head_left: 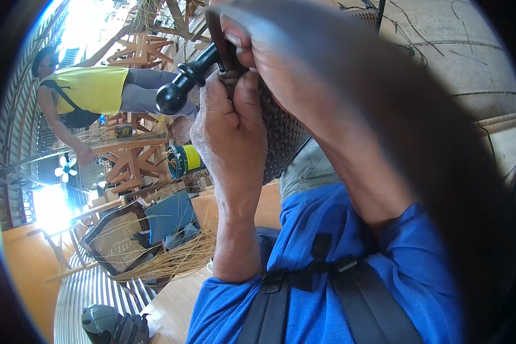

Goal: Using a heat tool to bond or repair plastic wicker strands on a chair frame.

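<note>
My left hand (229, 117) is closed, thumb and fingers pinching a brown strip where it wraps at the top of a dark woven panel (285, 142). Just beside these fingers, a glossy black turned post with a ball end (173, 98) sticks out to the left. My right hand (275, 60) is raised next to the left one, its fingertips closed on the brown strip (214, 31), which bends up past the post. Part of the right hand and forearm is smeared by motion. Both hands cover much of the wrapped spot.
A person in a yellow top (92, 89) stands at the left with one arm out. Around them are wooden frames (133, 166) and a green and yellow can (183, 160). Lower left, a cane-panelled chair (117, 238) lies by a bundle of straw-like strands (175, 258) and a grey rounded object (103, 321).
</note>
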The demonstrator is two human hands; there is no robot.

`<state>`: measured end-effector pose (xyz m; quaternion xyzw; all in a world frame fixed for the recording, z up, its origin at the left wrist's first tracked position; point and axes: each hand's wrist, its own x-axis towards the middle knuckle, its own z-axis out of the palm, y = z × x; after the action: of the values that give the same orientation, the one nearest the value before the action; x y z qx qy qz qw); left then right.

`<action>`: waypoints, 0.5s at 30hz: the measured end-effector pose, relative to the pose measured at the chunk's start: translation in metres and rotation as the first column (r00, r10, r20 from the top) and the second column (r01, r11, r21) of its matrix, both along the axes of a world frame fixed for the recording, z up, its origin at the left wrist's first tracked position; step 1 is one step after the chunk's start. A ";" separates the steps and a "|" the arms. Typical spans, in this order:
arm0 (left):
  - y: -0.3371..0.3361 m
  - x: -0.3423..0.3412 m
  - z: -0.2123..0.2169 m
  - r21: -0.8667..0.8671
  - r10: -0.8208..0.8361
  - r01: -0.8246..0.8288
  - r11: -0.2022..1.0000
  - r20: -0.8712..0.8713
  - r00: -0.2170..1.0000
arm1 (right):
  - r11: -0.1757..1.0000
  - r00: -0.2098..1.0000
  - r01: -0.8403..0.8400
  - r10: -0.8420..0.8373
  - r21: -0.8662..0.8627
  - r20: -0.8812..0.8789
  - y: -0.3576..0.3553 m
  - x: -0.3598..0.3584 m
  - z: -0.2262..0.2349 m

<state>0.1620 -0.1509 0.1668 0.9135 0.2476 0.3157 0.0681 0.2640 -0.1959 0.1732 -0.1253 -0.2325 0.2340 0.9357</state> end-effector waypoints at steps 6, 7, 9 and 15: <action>0.003 -0.004 0.001 0.102 -0.024 0.020 0.995 0.036 0.999 | 0.975 0.964 0.193 -0.168 -0.107 0.206 -0.008 -0.006 -0.008; 0.002 -0.002 0.001 0.101 0.012 -0.013 0.995 0.013 1.000 | 0.966 0.960 0.229 -0.202 -0.124 0.194 -0.010 -0.005 -0.015; -0.003 0.000 0.005 0.061 -0.020 0.017 0.998 0.049 0.999 | 0.915 0.948 0.294 -0.241 -0.275 0.210 -0.015 -0.004 -0.036; -0.017 -0.001 0.013 0.055 0.051 -0.053 0.997 0.023 0.998 | 0.858 0.962 0.253 -0.174 -0.446 0.210 -0.010 -0.014 -0.038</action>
<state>0.1608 -0.1676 0.1802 0.9048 0.2618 0.3338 0.0373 0.2505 -0.2057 0.1348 -0.3914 -0.2289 0.1669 0.8755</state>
